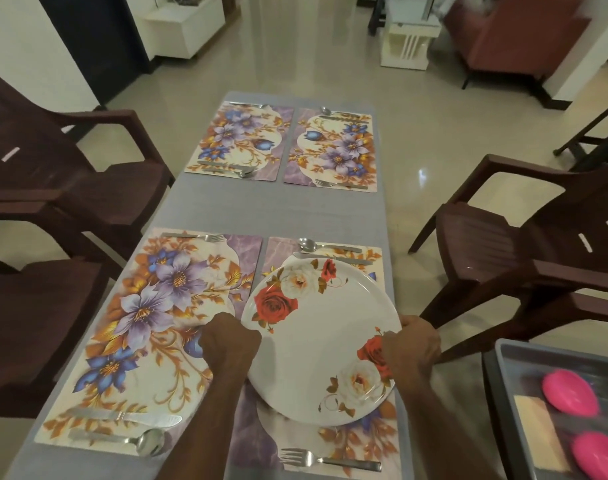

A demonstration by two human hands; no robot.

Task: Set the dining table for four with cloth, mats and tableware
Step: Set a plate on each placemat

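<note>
Grey cloth [261,209] covers the long table, and over the near-right mat [333,441] both hands hold a rose-patterned plate [319,341] by its rim, the left hand [231,341] curled at its left edge and the right hand [411,342] at its right, fingertips hidden beneath. Set down off-centre, I judge, the plate could ride onto the knife [333,258] beyond it or the fork [330,460] nearer, knocking them askew. Whether it rests on the mat or hovers above cannot be told, and the tray [496,393] to its right is cut off.

Glossy cream tile floor [416,140]; dark brown plastic chairs [524,244] both sides; reddish sofa [513,36] far right.
</note>
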